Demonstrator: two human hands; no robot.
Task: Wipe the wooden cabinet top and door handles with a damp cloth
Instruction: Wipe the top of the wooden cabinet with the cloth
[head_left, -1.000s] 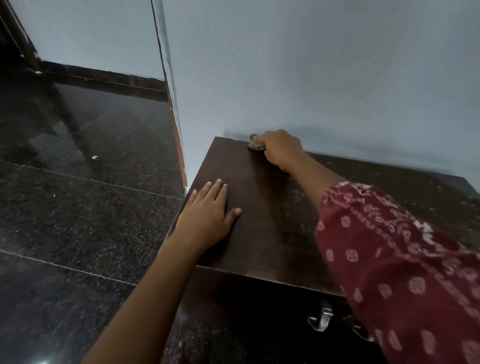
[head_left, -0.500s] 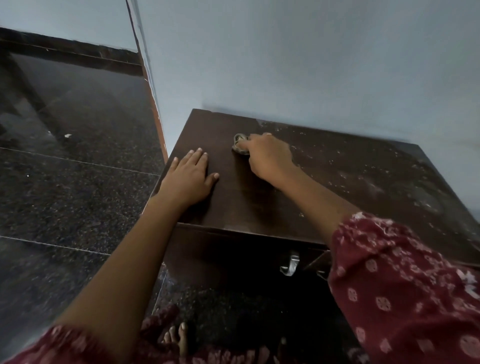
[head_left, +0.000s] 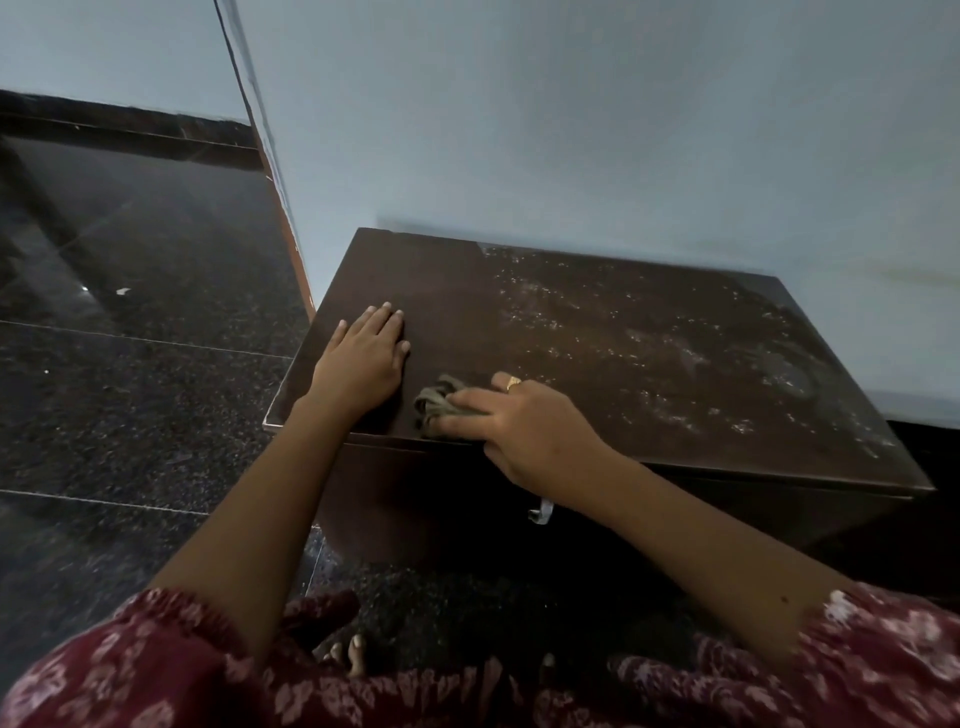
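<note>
A low dark wooden cabinet (head_left: 597, 332) stands against a pale wall. Its right half is speckled with white dust; its left part looks darker and smoother. My right hand (head_left: 524, 426) presses a crumpled grey-green cloth (head_left: 439, 402) onto the top, close to the front edge. My left hand (head_left: 363, 358) lies flat, fingers together, on the top's left front corner, just left of the cloth. A metal door handle (head_left: 540, 512) shows on the cabinet front, below my right wrist, partly hidden by my arm.
Dark polished stone floor (head_left: 130, 364) spreads to the left and in front. A wall corner with an orange-brown edge (head_left: 280, 208) meets the cabinet's left side. My bare toes (head_left: 353, 654) and dark red patterned clothing (head_left: 182, 670) are at the bottom.
My right hand has dragged the cloth from the back left of the top toward the front edge. My left hand stayed flat on the left corner. The view has pulled back.
</note>
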